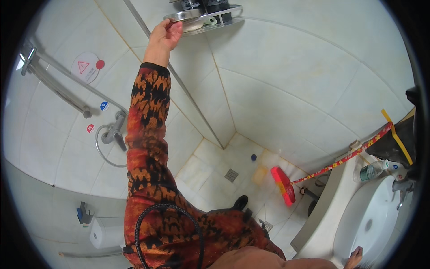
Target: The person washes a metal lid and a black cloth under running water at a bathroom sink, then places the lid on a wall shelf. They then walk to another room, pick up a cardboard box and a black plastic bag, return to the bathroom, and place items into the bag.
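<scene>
My left hand (168, 36) reaches up to a corner shelf (219, 24). Its fingers close on the edge of a shallow round metal dish (182, 16) at the shelf's left end. Behind the dish stand dark containers (217, 8), and a small pale green ring-shaped item (210, 20) lies next to it. At the lower right only a small part of my right hand (354, 257) shows, by the near rim of the white washbasin (342, 231). Most of its fingers are hidden, so whether it grips anything is unclear.
A red broom (284, 186) with a patterned handle leans against the counter (329, 208). A clear bottle (371, 171) stands by the faucet (403, 186). A shower mixer (115, 132) is on the left wall. The tiled floor holds a drain (231, 175) and a small dark-blue cap (253, 157).
</scene>
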Available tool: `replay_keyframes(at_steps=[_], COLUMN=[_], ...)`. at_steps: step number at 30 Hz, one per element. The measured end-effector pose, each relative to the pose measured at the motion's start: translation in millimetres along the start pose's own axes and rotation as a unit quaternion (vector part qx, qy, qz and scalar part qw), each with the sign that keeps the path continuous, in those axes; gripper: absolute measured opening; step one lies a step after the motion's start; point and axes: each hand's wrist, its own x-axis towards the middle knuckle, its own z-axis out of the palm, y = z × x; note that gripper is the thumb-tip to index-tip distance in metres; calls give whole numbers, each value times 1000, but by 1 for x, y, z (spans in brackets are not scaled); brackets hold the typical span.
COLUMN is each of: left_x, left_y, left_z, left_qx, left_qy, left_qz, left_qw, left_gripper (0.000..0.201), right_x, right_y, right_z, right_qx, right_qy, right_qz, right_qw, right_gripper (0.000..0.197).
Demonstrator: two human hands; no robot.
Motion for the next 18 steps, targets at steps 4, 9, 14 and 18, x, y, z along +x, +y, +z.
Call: replay_keyframes(at_steps=[4,9,14,18], left_x=[-5,0,3,-10], left_y=[0,3,-4,-6], left_z=[-5,-16,-17,-8], left_qx=[127,157,58,75], left_qy=[-22,-74,-98,-131], left_qz=[20,-8,23,84], left_qw=[992,985,993,985], left_gripper=[18,17,18,19], right_x=[-2,-5,-5,2], right_y=[-5,-14,-1,27], right_z=[0,-2,2,8], right_qx=[-11,19,47,75], right_qy=[7,3,14,-64], right_qz=[21,58,59,123], right_qw=[1000,998,997,987], right_gripper=[29,29,29,50])
